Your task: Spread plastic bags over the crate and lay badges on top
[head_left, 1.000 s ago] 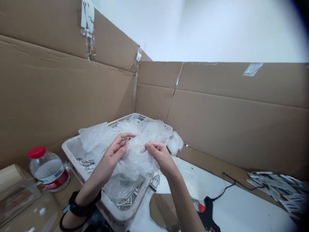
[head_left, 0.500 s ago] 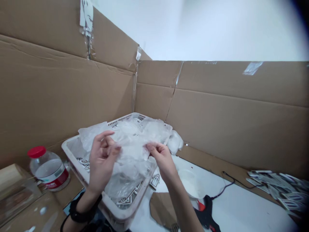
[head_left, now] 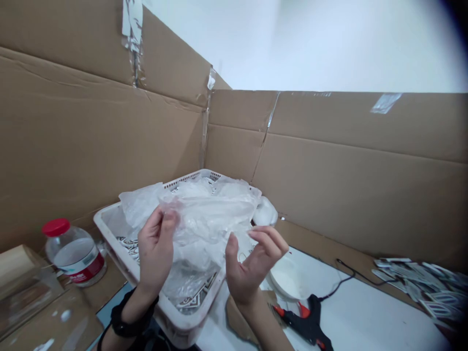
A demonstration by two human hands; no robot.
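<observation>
My left hand is raised over a white plastic basket and pinches the edge of a crumpled clear plastic bag between thumb and fingers. My right hand is held palm up beside the bag, fingers curled and apart, nothing gripped in them. The bag hangs above the basket, which holds more clear plastic and black-and-white patterned pieces.
A red-capped clear bottle stands left of the basket. A black and orange glue gun with its cord lies on the white table at lower right. A pile of patterned pieces sits far right. Cardboard walls enclose the workspace.
My right hand let go of the plastic bag and turned palm up, fingers apart. My left hand rose and kept its pinch on the bag.
</observation>
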